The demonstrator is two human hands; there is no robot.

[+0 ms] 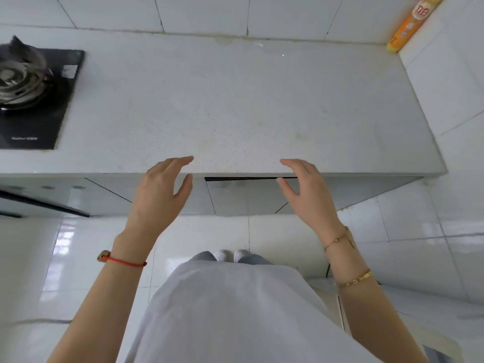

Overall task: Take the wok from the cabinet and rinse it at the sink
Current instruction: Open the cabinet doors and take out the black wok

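My left hand [162,191] and my right hand [305,191] hover open and empty in front of the white countertop's [235,106] front edge, palms facing each other. Below the edge, between and behind the hands, is a glossy grey cabinet door [235,197] with a thin dark gap along its top. No wok and no sink are in view.
A black gas hob [34,100] with a metal burner sits at the counter's left end. An orange and yellow spray can [411,22] stands in the far right corner against the tiled wall. White floor tiles lie below, with my feet [230,255] near the cabinet.
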